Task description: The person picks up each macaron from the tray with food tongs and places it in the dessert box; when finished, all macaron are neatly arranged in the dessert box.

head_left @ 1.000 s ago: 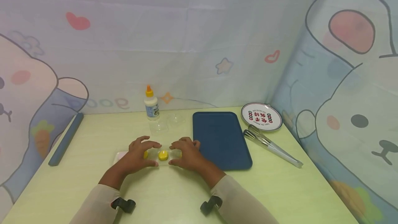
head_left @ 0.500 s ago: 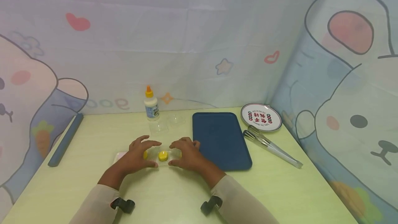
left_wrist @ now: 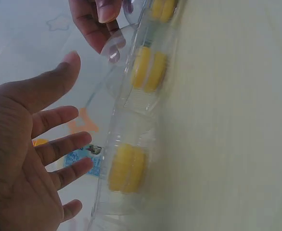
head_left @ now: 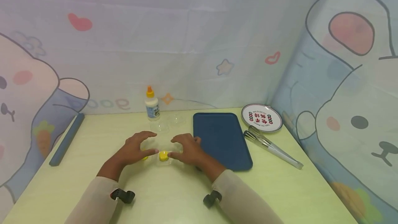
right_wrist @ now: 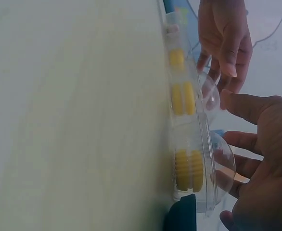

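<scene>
Yellow macarons (head_left: 163,156) sit in a row of clear plastic cases (right_wrist: 189,127) on the table, between my two hands. Over two of them rise clear domed lids (right_wrist: 227,163). My left hand (head_left: 133,150) hovers at the left part of the row, thumb and fingers spread; in the left wrist view nothing lies in its palm. My right hand (head_left: 190,150) is at the right part, fingers loosely bent beside a dome, some of them seen through it in the right wrist view. It partly hides the rightmost macaron (right_wrist: 189,171) from the head camera.
Two clear plastic pieces (head_left: 159,126) lie behind the row, near a glue bottle (head_left: 152,109) with a yellow cap. To the right are a dark blue tray (head_left: 219,141), metal tongs (head_left: 273,147) and a printed plate (head_left: 261,122). A grey-blue bar (head_left: 66,141) lies along the left edge.
Both hands have lifted slightly from the cases, and their fingers and thumbs have spread wider. The left hand has shifted a little left. The macarons stay in place.
</scene>
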### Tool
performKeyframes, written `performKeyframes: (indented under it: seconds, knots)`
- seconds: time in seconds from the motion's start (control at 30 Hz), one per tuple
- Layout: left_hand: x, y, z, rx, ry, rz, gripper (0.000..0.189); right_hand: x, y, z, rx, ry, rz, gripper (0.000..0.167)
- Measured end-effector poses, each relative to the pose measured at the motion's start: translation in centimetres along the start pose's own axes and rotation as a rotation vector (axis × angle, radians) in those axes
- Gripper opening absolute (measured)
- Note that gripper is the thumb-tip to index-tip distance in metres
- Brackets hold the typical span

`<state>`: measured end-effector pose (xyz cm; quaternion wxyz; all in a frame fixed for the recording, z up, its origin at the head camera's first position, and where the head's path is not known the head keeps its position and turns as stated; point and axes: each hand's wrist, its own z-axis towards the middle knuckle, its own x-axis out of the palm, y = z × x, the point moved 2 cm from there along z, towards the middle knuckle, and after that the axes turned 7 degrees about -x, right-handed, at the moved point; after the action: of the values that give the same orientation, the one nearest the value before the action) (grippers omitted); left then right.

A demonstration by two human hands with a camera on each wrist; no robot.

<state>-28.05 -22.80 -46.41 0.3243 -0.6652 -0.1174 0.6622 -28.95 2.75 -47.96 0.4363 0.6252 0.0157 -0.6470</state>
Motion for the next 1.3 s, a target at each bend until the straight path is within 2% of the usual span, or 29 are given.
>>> performKeyframes:
  seconds: [0.33, 0.47, 0.63, 0.8, 0.97, 1.3]
  knots:
    - [-0.5, 1.4, 1.9, -0.139, 0.052, -0.051, 0.074, -0.8, -0.1, 1.5, 0.047, 0.049, 0.013, 0.054]
    - [-0.7, 1.7, 2.5, -0.168, 0.08, -0.076, 0.076, -0.8, -0.2, 2.1, 0.065, 0.075, 0.006, 0.056]
    - [-0.6, 2.1, 3.1, -0.197, 0.102, -0.053, 0.076, -0.8, -0.6, 3.1, 0.092, 0.081, 0.017, 0.057]
    - [-0.5, 2.5, 3.7, -0.226, 0.129, -0.064, 0.078, -0.8, -1.3, 4.0, 0.127, 0.077, 0.072, 0.058]
    - [-0.5, 2.7, 4.2, -0.24, 0.142, -0.079, 0.08, -0.9, -2.1, 5.1, 0.127, 0.072, 0.115, 0.059]
    - [-0.4, 3.1, 5.4, -0.253, 0.146, -0.11, 0.076, -0.7, -3.2, 6.2, 0.141, 0.117, 0.352, 0.062]
